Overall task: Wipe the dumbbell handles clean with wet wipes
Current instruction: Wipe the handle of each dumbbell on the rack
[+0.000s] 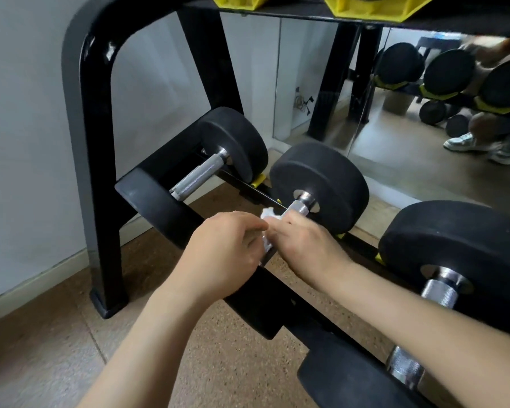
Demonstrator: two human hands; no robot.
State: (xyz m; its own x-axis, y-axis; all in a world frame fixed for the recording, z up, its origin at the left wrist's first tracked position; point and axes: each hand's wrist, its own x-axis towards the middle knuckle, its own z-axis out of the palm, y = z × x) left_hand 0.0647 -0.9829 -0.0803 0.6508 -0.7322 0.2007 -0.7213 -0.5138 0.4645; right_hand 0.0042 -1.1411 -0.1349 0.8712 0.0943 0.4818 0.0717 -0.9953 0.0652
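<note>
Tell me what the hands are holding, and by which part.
Both the left hand and right hand hold a white wet wipe bunched around the middle dumbbell's handle, at its mid-length; the handle's far end is bare.

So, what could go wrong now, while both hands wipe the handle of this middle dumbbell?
1. The wipe is bunched small between the left hand and the right hand, so the handle end near the black head may be missed.
2. The fingers work close to the rack rail; if the dumbbell rolls, they might get pinched.
</note>
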